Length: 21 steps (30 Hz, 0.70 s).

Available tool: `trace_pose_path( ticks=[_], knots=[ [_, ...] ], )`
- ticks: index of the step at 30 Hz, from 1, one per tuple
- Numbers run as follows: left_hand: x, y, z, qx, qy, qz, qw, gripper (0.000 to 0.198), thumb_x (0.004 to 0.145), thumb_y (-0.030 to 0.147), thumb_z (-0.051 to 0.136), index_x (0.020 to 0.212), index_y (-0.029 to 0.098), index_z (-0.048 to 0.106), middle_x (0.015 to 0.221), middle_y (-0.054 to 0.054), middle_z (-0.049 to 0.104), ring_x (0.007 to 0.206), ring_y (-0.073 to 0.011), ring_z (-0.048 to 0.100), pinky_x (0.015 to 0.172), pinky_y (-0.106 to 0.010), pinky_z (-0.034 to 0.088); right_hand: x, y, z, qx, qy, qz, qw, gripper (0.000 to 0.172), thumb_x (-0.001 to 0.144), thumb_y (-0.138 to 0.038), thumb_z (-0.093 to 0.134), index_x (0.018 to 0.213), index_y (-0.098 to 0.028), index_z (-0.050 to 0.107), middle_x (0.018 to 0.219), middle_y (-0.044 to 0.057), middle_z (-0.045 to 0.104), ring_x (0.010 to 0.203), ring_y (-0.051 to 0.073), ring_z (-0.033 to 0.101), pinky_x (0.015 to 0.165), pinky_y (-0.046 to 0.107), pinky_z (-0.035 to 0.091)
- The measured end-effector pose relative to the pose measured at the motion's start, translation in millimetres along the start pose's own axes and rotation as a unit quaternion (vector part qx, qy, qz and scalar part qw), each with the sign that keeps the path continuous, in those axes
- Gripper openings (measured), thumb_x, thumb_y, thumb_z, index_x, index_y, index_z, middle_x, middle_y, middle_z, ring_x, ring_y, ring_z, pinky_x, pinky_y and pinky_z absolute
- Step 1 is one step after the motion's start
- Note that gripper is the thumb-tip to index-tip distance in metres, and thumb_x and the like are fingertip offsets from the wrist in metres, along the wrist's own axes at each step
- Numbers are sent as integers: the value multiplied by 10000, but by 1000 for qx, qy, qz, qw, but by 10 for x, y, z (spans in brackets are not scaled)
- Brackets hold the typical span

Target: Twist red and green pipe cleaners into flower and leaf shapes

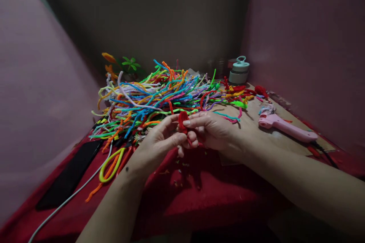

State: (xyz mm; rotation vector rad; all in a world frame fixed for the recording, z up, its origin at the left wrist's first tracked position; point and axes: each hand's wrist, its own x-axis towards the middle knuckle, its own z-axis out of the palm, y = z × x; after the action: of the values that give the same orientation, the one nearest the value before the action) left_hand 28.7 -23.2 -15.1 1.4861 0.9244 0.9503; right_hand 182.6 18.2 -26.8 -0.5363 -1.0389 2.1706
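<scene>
1. The red pipe cleaner (183, 121) is at the centre of the clock, lifted above the red cloth (199, 201) between both hands.
2. The left hand (158, 140), coming from 7 o'clock, has thumb and fingers closed on it; the right hand (218, 133), from 4 o'clock, presses its thumb against its face, pinching it too.
3. The step in hand looks like bending or shaping it; I judge the next move calls for one firm pinch while the other fingers work the bend.
4. Its thick, folded part stands nearly upright, long axis roughly 12 to 6; a thinner tail seems to point toward 5, partly hidden by fingers.
5. The pile of pipe cleaners (159, 95) lies toward 11, the pink tool (288, 127) at 3, the black phone (70, 176) at 8.
</scene>
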Motion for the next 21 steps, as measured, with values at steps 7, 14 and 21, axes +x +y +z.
trace_pose_path(
  ticks=[7,14,21],
  knots=[
    [44,-45,37,-12,27,-1,1000,343,770,196,591,1091,176,474,813,-37,630,527,-102,569,458,-208,451,9,-53,8,65,27,26,997,159,757,-66,454,658,-99,574,439,-12,529,346,58,424,404,182,373],
    [42,-33,38,10,45,-21,999,388,748,224,615,1103,181,465,588,36,559,410,-102,537,372,-191,407,49,-12,31,61,92,-20,994,86,734,-103,559,649,-104,570,485,-14,536,421,67,461,444,198,365],
    [15,-18,38,15,17,-56,998,553,734,169,596,1241,184,376,574,42,556,389,-99,517,380,-203,420,40,6,37,57,139,-17,989,121,736,-87,548,618,-107,563,479,-7,529,428,63,462,444,194,356]
  ],
)
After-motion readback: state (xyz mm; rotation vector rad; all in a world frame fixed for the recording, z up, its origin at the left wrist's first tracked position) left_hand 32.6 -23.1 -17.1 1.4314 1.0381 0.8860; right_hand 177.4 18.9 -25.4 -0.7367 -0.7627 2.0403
